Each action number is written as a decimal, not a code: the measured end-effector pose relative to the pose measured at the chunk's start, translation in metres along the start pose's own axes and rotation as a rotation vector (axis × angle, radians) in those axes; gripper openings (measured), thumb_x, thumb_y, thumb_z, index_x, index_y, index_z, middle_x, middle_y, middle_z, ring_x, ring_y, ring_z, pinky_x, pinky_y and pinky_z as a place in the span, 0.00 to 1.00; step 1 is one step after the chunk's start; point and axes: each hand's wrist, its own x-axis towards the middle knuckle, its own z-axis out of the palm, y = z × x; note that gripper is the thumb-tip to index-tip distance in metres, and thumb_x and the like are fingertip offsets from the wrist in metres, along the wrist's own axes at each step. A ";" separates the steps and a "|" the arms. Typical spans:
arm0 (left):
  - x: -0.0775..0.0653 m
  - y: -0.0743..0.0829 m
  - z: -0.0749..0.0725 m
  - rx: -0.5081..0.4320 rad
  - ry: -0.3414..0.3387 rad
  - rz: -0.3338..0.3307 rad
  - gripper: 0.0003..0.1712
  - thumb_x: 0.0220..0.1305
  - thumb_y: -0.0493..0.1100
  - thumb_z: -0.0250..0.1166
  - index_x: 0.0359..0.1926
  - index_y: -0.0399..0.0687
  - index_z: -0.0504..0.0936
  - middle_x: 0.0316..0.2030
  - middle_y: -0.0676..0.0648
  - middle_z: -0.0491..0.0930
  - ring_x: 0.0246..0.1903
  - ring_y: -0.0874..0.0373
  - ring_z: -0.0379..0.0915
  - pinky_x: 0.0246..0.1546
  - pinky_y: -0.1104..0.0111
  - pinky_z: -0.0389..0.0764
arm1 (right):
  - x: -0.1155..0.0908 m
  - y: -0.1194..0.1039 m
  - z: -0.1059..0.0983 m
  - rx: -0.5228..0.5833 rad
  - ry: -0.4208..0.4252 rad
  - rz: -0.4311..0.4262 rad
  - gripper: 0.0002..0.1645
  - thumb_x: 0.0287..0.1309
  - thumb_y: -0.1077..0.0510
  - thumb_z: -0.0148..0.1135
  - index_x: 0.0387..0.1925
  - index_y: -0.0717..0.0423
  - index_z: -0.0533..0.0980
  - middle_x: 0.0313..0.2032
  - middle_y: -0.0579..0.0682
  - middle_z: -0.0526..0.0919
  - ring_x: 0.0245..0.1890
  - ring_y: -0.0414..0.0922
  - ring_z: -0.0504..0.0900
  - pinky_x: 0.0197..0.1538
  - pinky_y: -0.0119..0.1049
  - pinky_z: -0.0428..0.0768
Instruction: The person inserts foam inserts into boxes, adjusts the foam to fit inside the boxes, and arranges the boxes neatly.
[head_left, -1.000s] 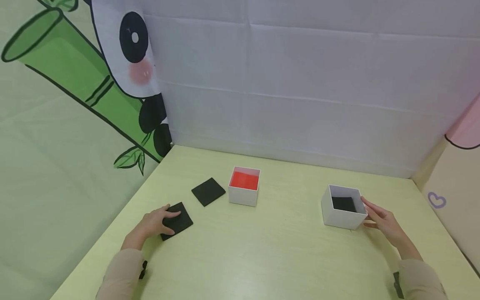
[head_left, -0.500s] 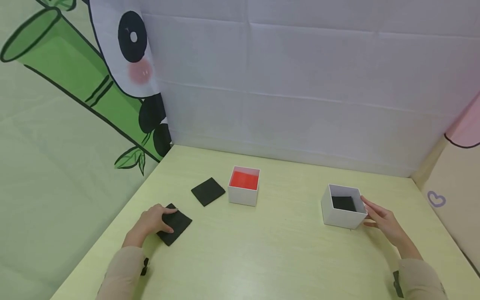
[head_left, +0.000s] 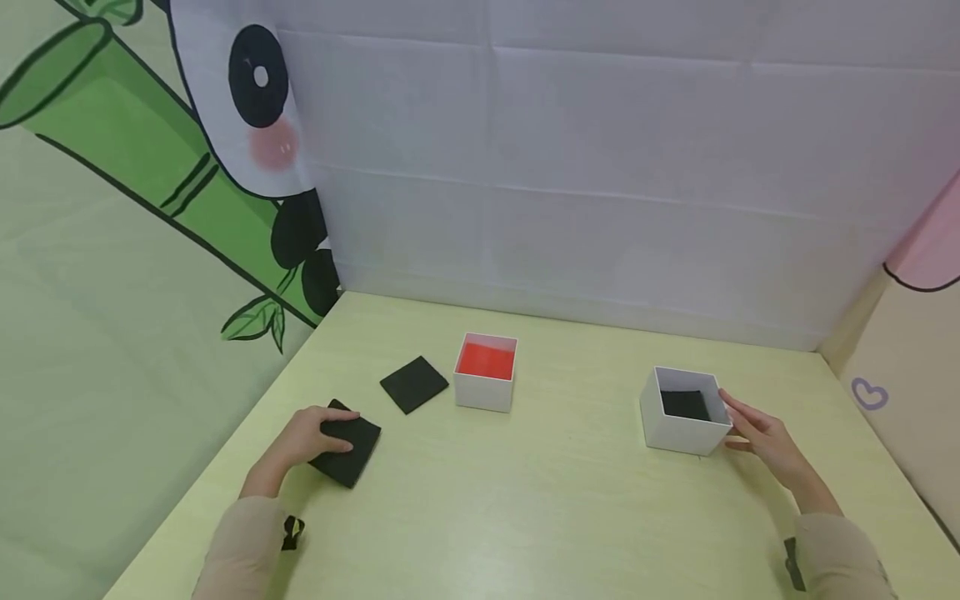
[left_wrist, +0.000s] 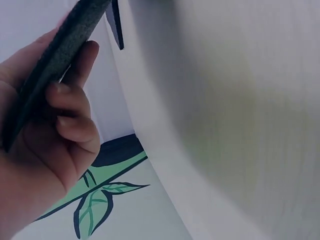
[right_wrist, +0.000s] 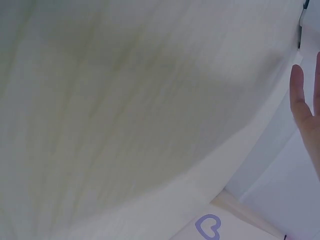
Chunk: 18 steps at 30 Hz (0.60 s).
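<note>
My left hand (head_left: 303,437) holds a black square pad (head_left: 352,454) between thumb and fingers, near the table's left side. In the left wrist view the pad (left_wrist: 60,65) is seen edge-on, tilted and raised off the table, with curled fingers (left_wrist: 75,100) beneath it. My right hand (head_left: 768,446) is at the right side of a white open box (head_left: 678,435), its fairly straight fingers touching the wall. Inside that box lies a black square piece (head_left: 686,406). In the right wrist view only part of the right hand (right_wrist: 307,117) shows, at the edge.
Another black square pad (head_left: 414,384) lies flat on the pale yellow table (head_left: 540,500). Right of it stands a second white box (head_left: 483,393) with a red piece (head_left: 487,361) inside. A white cloth backdrop (head_left: 585,192) rises behind the table, a panda and bamboo print at left.
My left hand has lifted the black pad and drawn it slightly left, turning and tilting it. My right hand stays beside the box.
</note>
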 end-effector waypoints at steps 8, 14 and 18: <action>0.003 0.009 0.002 -0.110 0.007 0.065 0.28 0.48 0.42 0.69 0.52 0.39 0.76 0.50 0.33 0.72 0.48 0.41 0.66 0.42 0.55 0.68 | 0.000 0.001 0.001 -0.014 0.005 -0.003 0.24 0.66 0.62 0.42 0.62 0.44 0.63 0.47 0.27 0.73 0.34 0.34 0.77 0.36 0.32 0.78; 0.002 0.019 0.005 -0.203 -0.001 0.068 0.28 0.50 0.43 0.68 0.53 0.40 0.75 0.52 0.35 0.71 0.50 0.43 0.65 0.44 0.57 0.68 | -0.001 -0.002 0.002 0.005 0.003 -0.008 0.24 0.66 0.63 0.42 0.62 0.46 0.63 0.47 0.28 0.73 0.34 0.34 0.77 0.36 0.32 0.78; 0.001 0.026 0.009 -0.276 0.009 0.062 0.28 0.50 0.44 0.68 0.54 0.41 0.75 0.53 0.36 0.70 0.51 0.43 0.64 0.46 0.56 0.67 | -0.001 -0.003 0.003 0.000 0.000 -0.010 0.24 0.66 0.63 0.42 0.63 0.50 0.61 0.47 0.27 0.73 0.35 0.34 0.78 0.36 0.32 0.78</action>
